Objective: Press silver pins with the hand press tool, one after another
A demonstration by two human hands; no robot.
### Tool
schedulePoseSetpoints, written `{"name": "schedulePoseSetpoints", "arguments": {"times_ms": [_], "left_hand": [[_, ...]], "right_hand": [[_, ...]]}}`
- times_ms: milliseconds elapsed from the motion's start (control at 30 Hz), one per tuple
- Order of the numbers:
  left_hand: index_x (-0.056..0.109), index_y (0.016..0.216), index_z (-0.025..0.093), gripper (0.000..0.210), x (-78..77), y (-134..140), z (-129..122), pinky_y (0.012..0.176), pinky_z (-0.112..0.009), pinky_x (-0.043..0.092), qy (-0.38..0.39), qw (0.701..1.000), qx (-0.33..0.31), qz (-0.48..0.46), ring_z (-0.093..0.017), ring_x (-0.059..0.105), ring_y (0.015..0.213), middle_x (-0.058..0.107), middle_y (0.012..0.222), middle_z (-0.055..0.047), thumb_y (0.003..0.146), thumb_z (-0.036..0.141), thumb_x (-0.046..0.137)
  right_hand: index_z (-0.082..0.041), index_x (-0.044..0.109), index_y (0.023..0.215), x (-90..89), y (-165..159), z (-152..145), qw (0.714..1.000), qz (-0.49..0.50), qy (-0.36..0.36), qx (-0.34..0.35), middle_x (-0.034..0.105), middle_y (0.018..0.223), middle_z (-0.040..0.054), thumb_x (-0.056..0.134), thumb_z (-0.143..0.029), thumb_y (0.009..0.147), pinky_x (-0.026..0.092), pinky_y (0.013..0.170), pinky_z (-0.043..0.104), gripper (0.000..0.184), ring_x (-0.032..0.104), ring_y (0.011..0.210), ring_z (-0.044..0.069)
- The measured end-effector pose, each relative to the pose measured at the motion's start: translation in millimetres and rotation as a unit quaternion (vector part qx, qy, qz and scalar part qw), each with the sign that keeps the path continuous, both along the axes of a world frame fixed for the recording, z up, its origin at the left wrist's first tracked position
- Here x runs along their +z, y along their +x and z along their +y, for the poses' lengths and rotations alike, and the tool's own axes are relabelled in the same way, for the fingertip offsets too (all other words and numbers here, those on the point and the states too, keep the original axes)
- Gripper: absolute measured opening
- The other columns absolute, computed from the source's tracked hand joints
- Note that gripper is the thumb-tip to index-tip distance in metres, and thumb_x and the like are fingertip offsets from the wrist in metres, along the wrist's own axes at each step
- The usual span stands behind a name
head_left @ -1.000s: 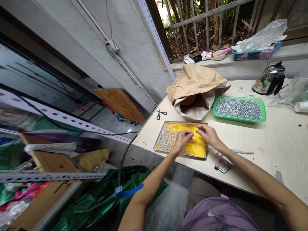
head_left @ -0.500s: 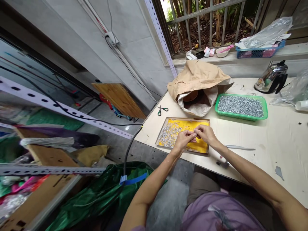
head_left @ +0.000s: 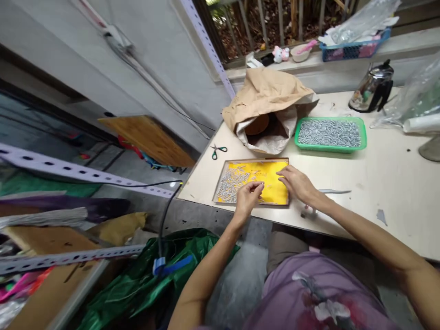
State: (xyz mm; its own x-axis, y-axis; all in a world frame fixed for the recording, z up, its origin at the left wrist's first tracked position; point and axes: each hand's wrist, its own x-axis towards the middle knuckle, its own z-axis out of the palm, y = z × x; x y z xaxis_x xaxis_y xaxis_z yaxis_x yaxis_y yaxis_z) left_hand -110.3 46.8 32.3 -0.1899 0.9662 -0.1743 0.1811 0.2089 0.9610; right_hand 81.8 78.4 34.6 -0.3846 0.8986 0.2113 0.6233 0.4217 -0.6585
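A shallow tray (head_left: 220, 181) lined with yellow lies near the table's front edge, with small silver screw-like metal pieces (head_left: 228, 185) heaped over its left part. Above its middle is my left hand (head_left: 248, 198), thumb and forefinger pinched together. A tiny pale bit shows at those fingertips, too small to name. My right hand (head_left: 297, 184) hovers over the tray's right edge, its fingers apart and nothing visible between them. Behind and to the right stands a green plastic basket (head_left: 364, 145) full of similar silver pieces (head_left: 330, 132).
Green-handled scissors (head_left: 217, 150) lie left of an open brown paper sack (head_left: 271, 91). A thin blade-like strip (head_left: 333, 191) is beside my right wrist. Farther back are a kettle (head_left: 373, 87) and clear plastic bags (head_left: 412, 101). Green sheeting (head_left: 120, 284) covers something low on the left.
My hands were together over the tray and have parted. The right hand has drawn away to the right with its fingers opened; the left stays pinched. The whole view has shifted.
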Motion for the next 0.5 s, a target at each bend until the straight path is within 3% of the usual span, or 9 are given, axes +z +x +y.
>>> {"name": "schedulePoseSetpoints", "arguments": {"times_ms": [133,233,367,500], "left_hand": [[0.070,0.079,0.011,0.029,-4.7,33.1,-28.3,0.045,-0.018,0.045,-0.093,0.985,-0.131,-0.057,-0.007,0.053,0.048,0.064,0.062,0.000,0.064,0.035,0.077],[0.068,0.075,0.011,0.027,-12.6,63.9,-37.3,0.040,-0.017,0.040,-0.168,0.966,-0.183,-0.065,-0.007,0.049,0.044,0.060,0.055,0.002,0.066,0.035,0.075],[0.065,0.072,0.012,0.024,-23.2,91.4,-33.6,0.035,-0.016,0.028,-0.216,0.950,-0.224,0.003,-0.005,0.038,0.034,0.046,0.040,0.007,0.073,0.036,0.068],[0.058,0.061,0.014,0.029,-26.1,100.2,-29.5,0.035,-0.018,0.023,-0.220,0.941,-0.242,0.091,-0.005,0.035,0.032,0.041,0.038,0.008,0.079,0.036,0.063]], "right_hand": [[-0.020,0.069,0.095,3.8,66.9,-49.0,0.990,-0.139,-0.011,0.012,0.062,0.088,0.0068,0.038,-0.028,0.098,0.047,0.070,0.028,0.032,0.061,0.077,0.017],[-0.020,0.066,0.095,-6.0,103.9,-88.3,0.978,-0.204,-0.051,-0.010,0.060,0.090,0.0071,0.042,-0.025,0.095,0.046,0.064,0.028,0.025,0.060,0.072,0.017],[-0.019,0.062,0.101,-22.4,121.6,-119.9,0.969,-0.229,-0.090,-0.031,0.058,0.094,0.0072,0.047,-0.021,0.092,0.046,0.062,0.027,0.018,0.060,0.075,0.017],[-0.018,0.061,0.094,-30.2,120.1,-124.7,0.966,-0.229,-0.104,-0.062,0.057,0.091,0.0064,0.040,-0.014,0.094,0.042,0.062,0.026,0.021,0.057,0.073,0.015]]}}
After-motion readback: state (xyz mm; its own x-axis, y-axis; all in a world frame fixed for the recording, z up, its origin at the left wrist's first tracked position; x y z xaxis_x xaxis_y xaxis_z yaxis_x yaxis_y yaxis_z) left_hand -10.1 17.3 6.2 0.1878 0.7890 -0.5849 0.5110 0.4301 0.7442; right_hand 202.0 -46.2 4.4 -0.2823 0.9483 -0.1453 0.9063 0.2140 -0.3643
